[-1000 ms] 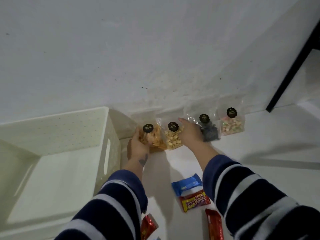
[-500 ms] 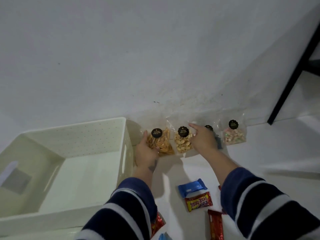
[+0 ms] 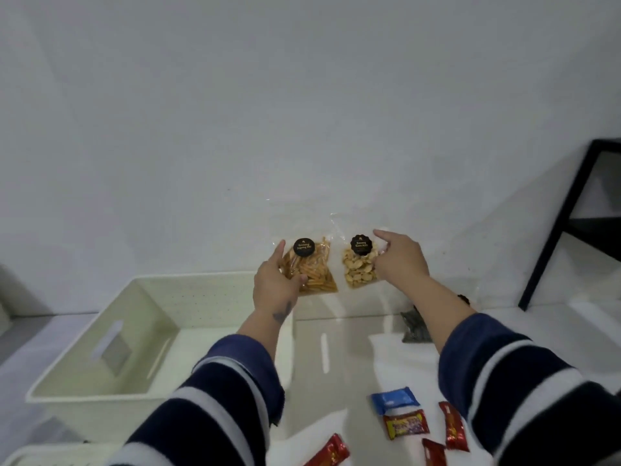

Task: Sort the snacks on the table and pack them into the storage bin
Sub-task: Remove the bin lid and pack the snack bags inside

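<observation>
Two clear snack bags are held up off the table in front of the white wall; the bag of orange sticks (image 3: 311,268) is gripped by the left hand (image 3: 274,286), thumb over its lower front and fingers behind, while the bag of pale nuts (image 3: 359,269) is pinched at its right edge by the right hand (image 3: 400,260), whose index finger is extended toward the wall; both bags hang above and just beyond the far right corner of the storage bin (image 3: 100,375), which stands open on the left and appears to hold no snacks yet

The step in hand is judged to be the carrying of this sorted pair to the bin; it would be done well if each bag were supported from below rather than by the film alone (the thin plastic is likely to slip or crease), and if the two were laid side by side against one wall of the bin so that room is left for the rest

Each bag is held roughly upright, its long axis near vertical; the black round label faces the camera and the sealed clear top points up, the sticks bag being tilted slightly; a dark bag (image 3: 415,327) and several small wrapped bars, among them a blue one (image 3: 395,399) and a red-and-yellow one (image 3: 406,426), lie on the table still to be packed
</observation>
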{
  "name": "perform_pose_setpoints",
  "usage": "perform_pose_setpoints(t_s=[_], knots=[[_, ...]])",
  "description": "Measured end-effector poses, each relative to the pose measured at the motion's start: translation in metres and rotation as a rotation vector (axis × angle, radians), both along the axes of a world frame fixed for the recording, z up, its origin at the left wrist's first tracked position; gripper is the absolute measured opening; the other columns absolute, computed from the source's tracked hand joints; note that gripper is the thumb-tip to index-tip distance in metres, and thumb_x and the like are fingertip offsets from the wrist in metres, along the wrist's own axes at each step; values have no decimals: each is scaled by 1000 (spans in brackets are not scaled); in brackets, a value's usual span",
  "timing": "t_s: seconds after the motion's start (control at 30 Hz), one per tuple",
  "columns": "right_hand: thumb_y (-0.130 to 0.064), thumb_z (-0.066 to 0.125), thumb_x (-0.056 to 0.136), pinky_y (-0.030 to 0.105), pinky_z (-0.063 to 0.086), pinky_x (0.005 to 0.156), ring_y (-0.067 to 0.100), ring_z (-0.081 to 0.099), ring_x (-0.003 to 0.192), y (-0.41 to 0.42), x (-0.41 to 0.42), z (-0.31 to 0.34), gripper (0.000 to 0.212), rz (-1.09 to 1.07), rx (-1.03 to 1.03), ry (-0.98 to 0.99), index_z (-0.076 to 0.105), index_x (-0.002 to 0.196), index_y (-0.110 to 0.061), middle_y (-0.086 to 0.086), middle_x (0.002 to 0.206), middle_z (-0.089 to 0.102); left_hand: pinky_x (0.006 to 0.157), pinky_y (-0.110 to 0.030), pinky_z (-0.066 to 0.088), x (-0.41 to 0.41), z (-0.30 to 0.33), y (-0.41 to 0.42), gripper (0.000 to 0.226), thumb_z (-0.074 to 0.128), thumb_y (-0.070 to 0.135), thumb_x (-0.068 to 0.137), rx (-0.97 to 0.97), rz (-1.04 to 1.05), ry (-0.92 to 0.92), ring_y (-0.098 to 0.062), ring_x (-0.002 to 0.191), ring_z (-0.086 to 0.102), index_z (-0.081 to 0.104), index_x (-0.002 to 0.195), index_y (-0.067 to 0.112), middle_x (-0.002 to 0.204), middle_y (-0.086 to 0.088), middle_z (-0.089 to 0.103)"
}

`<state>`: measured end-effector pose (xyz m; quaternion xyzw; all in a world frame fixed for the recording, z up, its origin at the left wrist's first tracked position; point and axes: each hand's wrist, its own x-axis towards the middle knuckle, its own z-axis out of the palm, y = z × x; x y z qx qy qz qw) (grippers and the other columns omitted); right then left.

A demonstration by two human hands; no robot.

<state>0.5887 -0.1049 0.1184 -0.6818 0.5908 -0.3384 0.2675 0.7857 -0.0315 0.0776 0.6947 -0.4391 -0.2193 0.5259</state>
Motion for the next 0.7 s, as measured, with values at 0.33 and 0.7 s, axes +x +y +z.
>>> perform_pose_setpoints(t_s=[0.33,0.7], knots=[[9,43,82,30,52,85,22,60,109,44,186,-42,68,129,78,4,50,136,-31,2,132,56,93,-43,51,189,-39,69,97,71,-5,77,172,135,-30,-28,114,55,20,149,34,131,-12,52],[12,56,82,18,41,50,8,53,66,41,324,-155,64,146,418,-152,49,131,-29,6,118,58,107,-46,39,292,-121,63,102,61,-4,84,485,125,-148,-32,130,42,-1,149,43,145,-18,31]])
